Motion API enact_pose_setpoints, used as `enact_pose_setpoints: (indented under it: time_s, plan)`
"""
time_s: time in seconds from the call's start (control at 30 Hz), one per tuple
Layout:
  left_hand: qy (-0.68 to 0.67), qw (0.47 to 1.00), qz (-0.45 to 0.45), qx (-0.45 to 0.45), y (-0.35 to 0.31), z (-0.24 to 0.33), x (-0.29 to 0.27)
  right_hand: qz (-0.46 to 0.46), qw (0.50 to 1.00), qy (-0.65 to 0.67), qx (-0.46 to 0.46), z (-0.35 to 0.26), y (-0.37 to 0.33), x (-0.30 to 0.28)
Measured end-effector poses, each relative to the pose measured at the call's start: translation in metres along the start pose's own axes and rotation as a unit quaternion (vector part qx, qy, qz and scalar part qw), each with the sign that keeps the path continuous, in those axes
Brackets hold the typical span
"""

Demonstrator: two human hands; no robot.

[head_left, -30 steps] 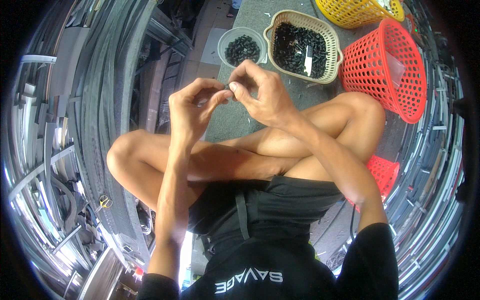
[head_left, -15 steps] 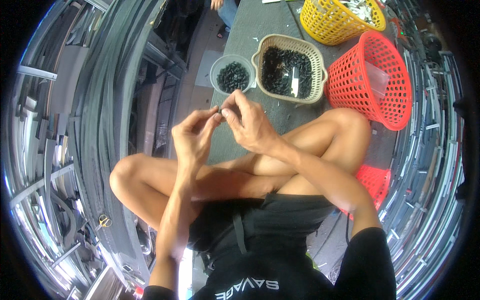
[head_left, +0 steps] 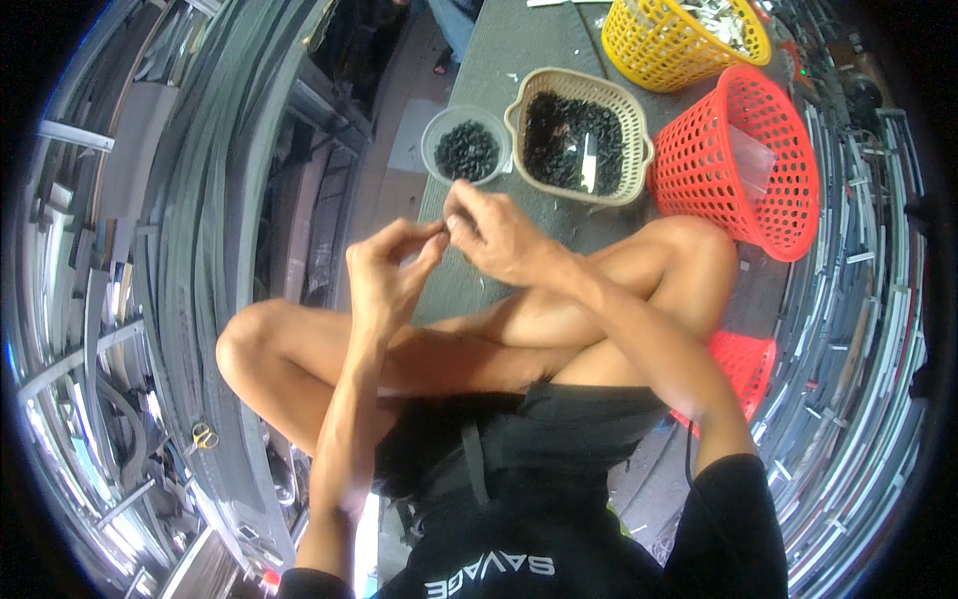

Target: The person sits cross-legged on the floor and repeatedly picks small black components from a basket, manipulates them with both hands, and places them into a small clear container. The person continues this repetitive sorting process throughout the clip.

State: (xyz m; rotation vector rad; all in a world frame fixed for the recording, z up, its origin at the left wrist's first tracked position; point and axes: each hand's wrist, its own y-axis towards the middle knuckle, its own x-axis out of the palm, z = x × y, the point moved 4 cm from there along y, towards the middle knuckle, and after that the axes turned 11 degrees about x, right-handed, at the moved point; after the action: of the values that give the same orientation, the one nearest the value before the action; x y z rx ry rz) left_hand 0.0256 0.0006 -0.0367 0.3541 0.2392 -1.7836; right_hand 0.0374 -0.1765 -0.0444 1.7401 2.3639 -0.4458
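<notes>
My left hand [head_left: 384,268] and my right hand [head_left: 499,236] meet above my crossed legs, thumbs and forefingers pinched tip to tip. A small dark piece [head_left: 445,230] shows between the fingertips, mostly covered by them; its kind is too small to make out. Just beyond my hands stands a clear round tub [head_left: 429,170] with small black pieces [head_left: 467,150] in it. Right of the tub, a beige basket [head_left: 512,125] holds many more black pieces, with a white-handled tool [head_left: 590,160] lying on top.
A red perforated basket [head_left: 689,150] lies tilted at the right, holding a clear plastic bag [head_left: 750,170]. Behind it stands a yellow basket [head_left: 639,45] with white pieces. Long strips and profiles fill racks on both sides. Scissors [head_left: 204,436] lie at the left. Another person's leg [head_left: 454,28] shows at the top.
My right fingers have curled further over the small dark piece, and the wrist has turned slightly. Both hands remain pinched together in nearly the same place.
</notes>
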Motion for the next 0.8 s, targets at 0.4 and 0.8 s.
enact_pose_setpoints:
  time_s: [0.4, 0.8]
  plan:
    - [-0.108, 0.994, 0.004, 0.019, 0.014, -0.007, 0.007, -0.083, 0.952, -0.274, 0.109, 0.011, 0.036, -0.099]
    - [-0.157, 0.987, 0.002, -0.041, 0.009, -0.012, 0.011, 0.054, 0.87, -0.457, 0.177, 0.119, 0.074, -0.145]
